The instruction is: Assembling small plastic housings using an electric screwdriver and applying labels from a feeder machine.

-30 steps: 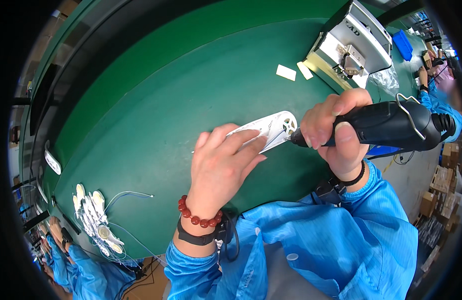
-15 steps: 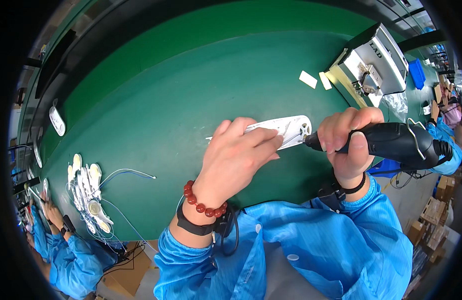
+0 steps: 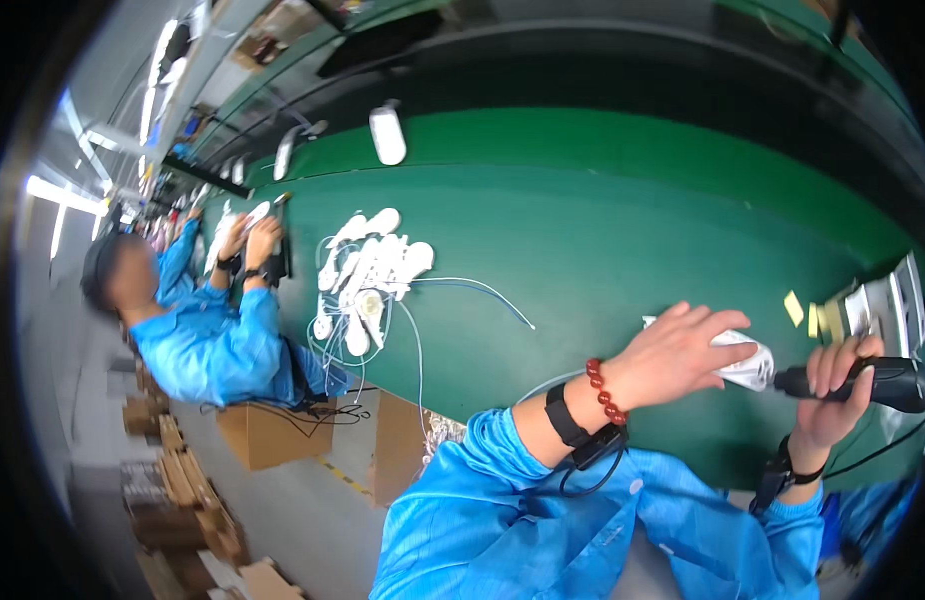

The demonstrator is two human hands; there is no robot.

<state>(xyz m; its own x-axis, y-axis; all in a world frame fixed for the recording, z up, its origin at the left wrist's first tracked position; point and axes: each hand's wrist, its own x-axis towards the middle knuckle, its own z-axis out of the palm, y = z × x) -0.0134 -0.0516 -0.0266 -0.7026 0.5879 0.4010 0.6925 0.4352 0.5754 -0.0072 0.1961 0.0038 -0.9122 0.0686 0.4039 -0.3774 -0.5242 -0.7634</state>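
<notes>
My left hand (image 3: 678,348), palm down, holds a long white plastic housing (image 3: 751,372) against the table. Its fingers lie over the top of the part, hiding much of it; the rounded right end shows. My right hand (image 3: 833,388) is wrapped around a black electric screwdriver (image 3: 898,384), held nearly level with its tip pointing left. That tip is close to the right end of the housing; whether they touch I cannot tell. To the left, a heap of white plastic parts (image 3: 383,265) with thin white and blue cables lies on the green table (image 3: 583,250).
A co-worker (image 3: 208,330) in blue sits further left, hands on white parts. A silver box-like device (image 3: 888,305) stands at the right, near small pale yellow slips (image 3: 794,308). White devices (image 3: 388,136) hang along the back. Cardboard boxes (image 3: 273,435) sit on the floor.
The view has swung left, so my hands appear further right and the co-worker shows more fully. My hands keep hold of the housing and the screwdriver.
</notes>
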